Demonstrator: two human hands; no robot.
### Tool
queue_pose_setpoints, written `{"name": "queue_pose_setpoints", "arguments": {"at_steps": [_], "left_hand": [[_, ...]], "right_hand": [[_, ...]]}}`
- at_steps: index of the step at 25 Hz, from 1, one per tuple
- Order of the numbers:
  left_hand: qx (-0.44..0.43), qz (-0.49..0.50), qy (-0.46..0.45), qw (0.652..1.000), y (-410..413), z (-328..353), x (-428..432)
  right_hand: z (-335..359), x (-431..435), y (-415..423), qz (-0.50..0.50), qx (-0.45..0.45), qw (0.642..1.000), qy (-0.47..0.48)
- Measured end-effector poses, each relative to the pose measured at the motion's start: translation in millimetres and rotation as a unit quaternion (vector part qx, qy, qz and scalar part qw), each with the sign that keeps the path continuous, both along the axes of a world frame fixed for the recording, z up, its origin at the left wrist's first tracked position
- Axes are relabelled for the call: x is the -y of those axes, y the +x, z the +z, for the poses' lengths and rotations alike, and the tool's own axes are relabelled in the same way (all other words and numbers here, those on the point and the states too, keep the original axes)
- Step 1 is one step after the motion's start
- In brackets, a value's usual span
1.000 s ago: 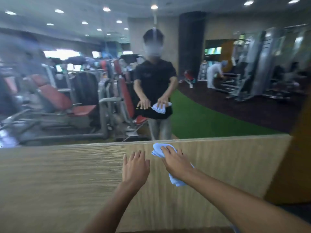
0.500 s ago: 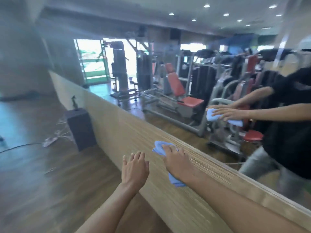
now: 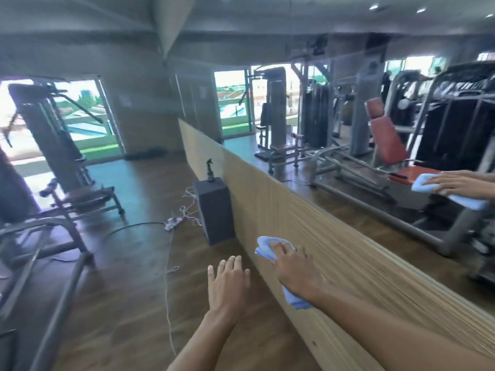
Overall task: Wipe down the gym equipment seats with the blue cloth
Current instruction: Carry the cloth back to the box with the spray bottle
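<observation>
A panel (image 3: 267, 202) runs from far centre to near right, a mirror (image 3: 348, 145) above it. A box (image 3: 214, 212) stands on the floor (image 3: 128, 269) against it — a spray bottle (image 3: 210, 170) on top, a power strip (image 3: 172, 223) just left. The right hand (image 3: 297, 274) holds a cloth (image 3: 263, 247) before the panel.

Cloth (image 3: 267, 247): plain light blue. Wall panel (image 3: 294, 210): tan, fine horizontal stripes. Floor (image 3: 128, 277): dark brown wood grain. Box (image 3: 214, 210) by the panel: black. Seat pad (image 3: 385, 140) in the mirror: red-orange, on a grey frame (image 3: 348, 188). Cable (image 3: 167, 290): white.
</observation>
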State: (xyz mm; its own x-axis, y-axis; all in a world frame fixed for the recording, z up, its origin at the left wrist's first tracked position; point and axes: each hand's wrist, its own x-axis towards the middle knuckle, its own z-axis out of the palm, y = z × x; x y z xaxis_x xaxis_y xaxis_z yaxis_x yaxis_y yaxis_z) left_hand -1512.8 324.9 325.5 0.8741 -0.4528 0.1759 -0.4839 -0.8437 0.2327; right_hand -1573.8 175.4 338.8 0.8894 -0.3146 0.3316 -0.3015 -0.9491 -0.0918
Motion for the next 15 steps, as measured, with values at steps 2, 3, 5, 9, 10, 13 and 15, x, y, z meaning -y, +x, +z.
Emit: {"name": "queue_pose_setpoints", "arguments": {"at_steps": [2, 3, 5, 9, 10, 13, 15], "left_hand": [[-0.001, 0.021, 0.006, 1.000, 60.9, 2.7, -3.9], [-0.001, 0.029, 0.007, 1.000, 86.6, 3.5, -4.4], [0.001, 0.043, 0.009, 0.999, 143.8, 2.4, -1.7], [0.009, 0.079, 0.017, 0.997, 284.5, -6.3, 17.6], [0.010, 0.087, 0.018, 0.996, 321.0, -7.0, 27.2], [-0.003, 0.107, 0.014, 0.994, 420.1, -1.4, 56.1], [0.000, 0.116, 0.011, 0.993, 487.8, 3.2, 75.4]], "right_hand": [[2.2, 0.7, 66.3, 0.024, -0.005, 1.000, 0.009], [2.8, 1.4, 94.7, 0.031, -0.009, 0.999, 0.026], [-1.4, 6.8, 157.1, 0.057, -0.021, 0.997, 0.037], [-11.4, 33.1, 303.9, 0.102, -0.017, 0.994, 0.028], [-12.3, 44.9, 342.5, 0.112, -0.018, 0.993, 0.031], [-9.2, 79.8, 452.2, 0.134, -0.020, 0.990, 0.034], [-2.4, 102.6, 530.8, 0.142, -0.018, 0.989, 0.031]]}}
